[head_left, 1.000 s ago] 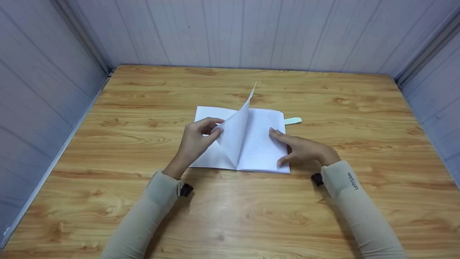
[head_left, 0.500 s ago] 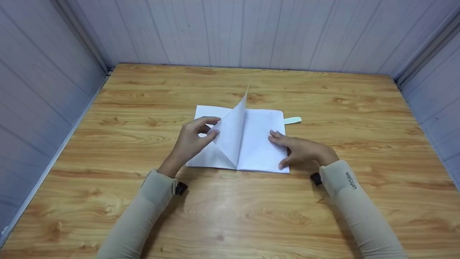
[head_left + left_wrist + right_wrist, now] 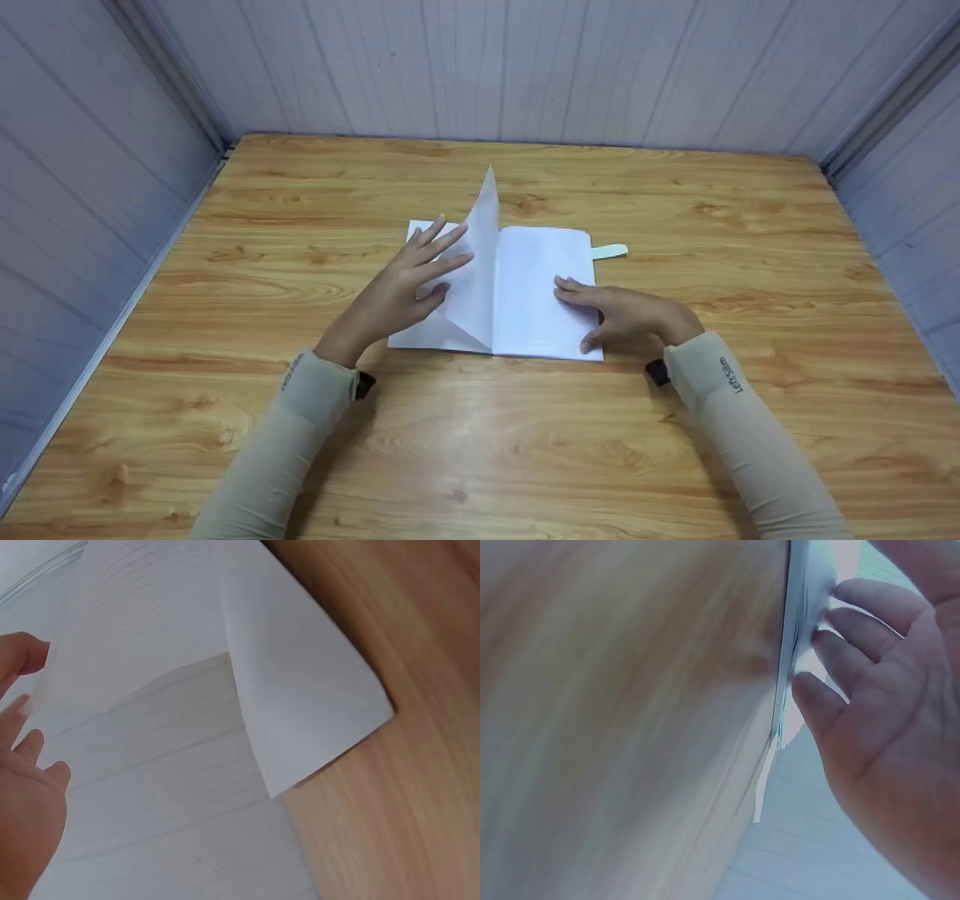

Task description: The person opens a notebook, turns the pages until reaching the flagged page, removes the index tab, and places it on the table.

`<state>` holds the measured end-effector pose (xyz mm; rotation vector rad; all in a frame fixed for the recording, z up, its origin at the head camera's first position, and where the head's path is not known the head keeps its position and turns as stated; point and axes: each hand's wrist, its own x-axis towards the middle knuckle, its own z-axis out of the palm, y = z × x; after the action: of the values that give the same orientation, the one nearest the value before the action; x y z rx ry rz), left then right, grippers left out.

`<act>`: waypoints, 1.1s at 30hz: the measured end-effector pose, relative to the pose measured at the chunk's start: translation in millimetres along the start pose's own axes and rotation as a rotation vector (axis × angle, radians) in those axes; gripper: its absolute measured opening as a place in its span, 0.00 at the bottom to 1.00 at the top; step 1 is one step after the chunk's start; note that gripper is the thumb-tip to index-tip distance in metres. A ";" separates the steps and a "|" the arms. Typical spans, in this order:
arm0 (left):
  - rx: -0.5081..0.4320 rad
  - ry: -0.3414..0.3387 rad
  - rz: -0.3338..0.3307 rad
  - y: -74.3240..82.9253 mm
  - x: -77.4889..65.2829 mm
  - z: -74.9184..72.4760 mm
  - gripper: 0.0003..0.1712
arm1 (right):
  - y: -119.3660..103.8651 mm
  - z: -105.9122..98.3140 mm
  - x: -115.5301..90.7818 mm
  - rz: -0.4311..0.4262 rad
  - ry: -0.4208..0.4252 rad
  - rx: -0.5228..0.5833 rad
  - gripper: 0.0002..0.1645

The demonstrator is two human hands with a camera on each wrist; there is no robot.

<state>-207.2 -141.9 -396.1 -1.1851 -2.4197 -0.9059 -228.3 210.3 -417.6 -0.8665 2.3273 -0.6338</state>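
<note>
An open notebook (image 3: 536,259) with white lined pages lies on the wooden table. One leaf (image 3: 484,232) stands up from the spine, leaning left over the blank left side. My left hand (image 3: 394,292) is spread at the leaf's left side, fingers extended along it. In the left wrist view, its fingertips meet the edge of the lined leaf (image 3: 150,607). My right hand (image 3: 634,309) rests on the right page near its outer edge, thumb apart from the fingers. The right wrist view shows that hand's straight fingers (image 3: 851,656) at the notebook's edge (image 3: 784,667).
A pale green strip (image 3: 610,251) sticks out from the notebook's right side. Wood-grain tabletop (image 3: 480,442) surrounds the notebook. Panelled walls (image 3: 465,67) stand behind the table and at both sides. Dark wrist devices (image 3: 365,385) sit under both sleeves.
The raised leaf has swung left. My left hand has let go of its pinch on the leaf, spread its fingers and shifted slightly left. My right hand has stayed nearly still.
</note>
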 end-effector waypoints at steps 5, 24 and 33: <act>0.056 -0.076 -0.028 -2.7 -2.1 -2.3 0.30 | 0.4 -0.7 -0.3 -0.003 -0.030 -0.021 0.56; -0.050 -0.643 -0.438 -24.5 -10.4 6.7 0.37 | 8.0 -11.0 3.6 0.063 -0.076 -0.022 0.58; -0.116 -0.740 -0.493 -32.0 -10.6 6.8 0.37 | 12.1 -17.5 6.4 0.058 -0.079 -0.024 0.58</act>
<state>-225.8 -158.6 -419.6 -1.1134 -3.4042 -0.8358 -248.9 218.0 -414.3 -0.8166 2.2847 -0.5392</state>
